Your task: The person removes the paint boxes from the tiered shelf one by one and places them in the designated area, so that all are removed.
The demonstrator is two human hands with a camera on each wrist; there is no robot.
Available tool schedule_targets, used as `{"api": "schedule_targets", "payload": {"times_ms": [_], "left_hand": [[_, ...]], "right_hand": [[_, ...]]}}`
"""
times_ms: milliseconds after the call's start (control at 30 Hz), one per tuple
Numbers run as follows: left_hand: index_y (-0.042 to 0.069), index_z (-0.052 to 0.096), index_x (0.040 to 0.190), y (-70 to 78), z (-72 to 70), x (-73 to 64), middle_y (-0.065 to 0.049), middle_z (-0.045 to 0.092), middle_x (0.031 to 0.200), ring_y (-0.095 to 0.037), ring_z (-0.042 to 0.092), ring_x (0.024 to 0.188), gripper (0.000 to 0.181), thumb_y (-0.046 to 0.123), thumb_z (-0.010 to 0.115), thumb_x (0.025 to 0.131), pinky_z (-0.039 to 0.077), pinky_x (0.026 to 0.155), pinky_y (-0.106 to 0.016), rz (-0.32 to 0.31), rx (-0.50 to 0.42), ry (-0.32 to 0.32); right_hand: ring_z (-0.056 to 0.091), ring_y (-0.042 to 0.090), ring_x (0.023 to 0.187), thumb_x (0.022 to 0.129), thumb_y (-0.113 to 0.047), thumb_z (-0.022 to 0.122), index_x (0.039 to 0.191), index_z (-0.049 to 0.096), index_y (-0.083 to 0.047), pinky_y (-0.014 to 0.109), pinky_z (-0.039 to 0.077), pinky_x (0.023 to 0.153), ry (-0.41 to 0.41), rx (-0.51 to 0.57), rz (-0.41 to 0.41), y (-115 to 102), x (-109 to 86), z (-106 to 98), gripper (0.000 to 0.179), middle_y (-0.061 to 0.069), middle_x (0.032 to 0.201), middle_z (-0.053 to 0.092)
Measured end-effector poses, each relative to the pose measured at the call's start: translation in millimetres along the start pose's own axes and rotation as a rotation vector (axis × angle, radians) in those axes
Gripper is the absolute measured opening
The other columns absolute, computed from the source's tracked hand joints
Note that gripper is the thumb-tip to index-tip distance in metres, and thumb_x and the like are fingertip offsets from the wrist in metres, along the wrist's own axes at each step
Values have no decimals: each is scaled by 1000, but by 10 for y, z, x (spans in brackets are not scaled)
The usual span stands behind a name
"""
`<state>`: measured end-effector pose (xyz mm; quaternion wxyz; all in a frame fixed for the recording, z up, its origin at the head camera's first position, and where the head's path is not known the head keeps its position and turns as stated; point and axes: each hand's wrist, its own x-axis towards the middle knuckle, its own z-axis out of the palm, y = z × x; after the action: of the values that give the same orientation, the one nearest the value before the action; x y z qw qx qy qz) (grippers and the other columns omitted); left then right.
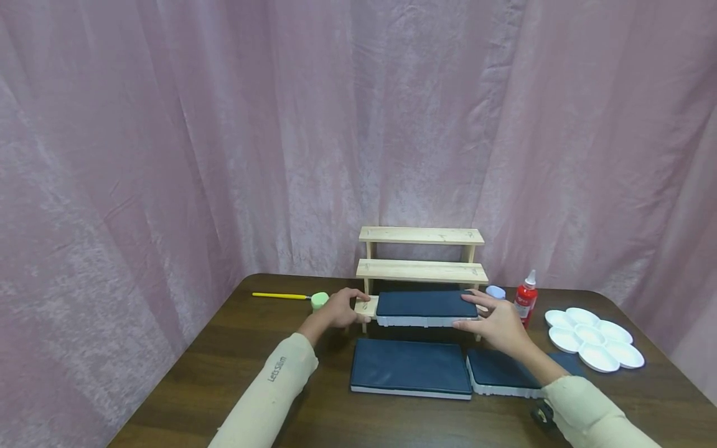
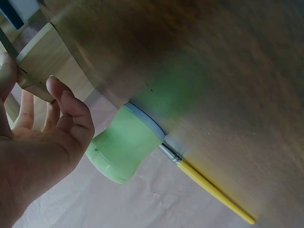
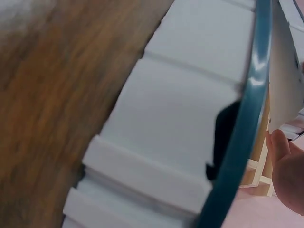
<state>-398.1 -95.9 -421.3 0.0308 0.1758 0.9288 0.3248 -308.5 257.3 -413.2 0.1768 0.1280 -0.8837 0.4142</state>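
Note:
A three-tier wooden stand (image 1: 422,270) is at the back of the table. My left hand (image 1: 338,308) pinches the left end of its lowest board; in the left wrist view, thumb and fingers lie around the board's corner (image 2: 57,54). On that board rests a flat white box with a dark blue lid (image 1: 426,305). My right hand (image 1: 501,323) grips its right end, thumb below and fingers on top. In front, a similar blue-lidded box (image 1: 411,367) lies on the table. Another blue-lidded box (image 1: 498,367) lies to its right, partly hidden under my right forearm.
Left of the stand are a green container (image 1: 320,300) and a yellow-handled brush (image 1: 280,295). To the right are a container with a pale blue top (image 1: 495,292), a red bottle (image 1: 525,302) and a white flower-shaped palette (image 1: 590,336). A pink curtain (image 1: 420,124) hangs behind the table.

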Motion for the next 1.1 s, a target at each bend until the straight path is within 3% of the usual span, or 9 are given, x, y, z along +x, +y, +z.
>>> {"api": "schedule_targets", "payload": {"times_ms": [467,700,1100], "left_hand": [[17,69,121,-26,17,13,-16,56,134,-30,54,107,46,22,86,78,46,91,-45,-4,-3,7],[16,69,121,-34,18,13,-17,56,135,-35,53,118,47,22,86,78,45,96,-48,14,3,8],[18,68,122,-35,21,26,-15,55,136,-31,53,115,46,23,85,79,44,98,-48,-7,13,5]], "right_hand": [[60,45,116,76,-38,87,128,67,-6,47,54,82,16,34,-18,-65,-92,-52,64,17,138,58],[60,46,115,76,-34,87,127,66,-3,52,52,86,25,44,-23,-100,-171,-104,63,19,136,59],[59,46,117,75,-33,88,127,66,-3,52,51,87,18,46,-16,-151,-269,-183,64,20,139,56]]}}
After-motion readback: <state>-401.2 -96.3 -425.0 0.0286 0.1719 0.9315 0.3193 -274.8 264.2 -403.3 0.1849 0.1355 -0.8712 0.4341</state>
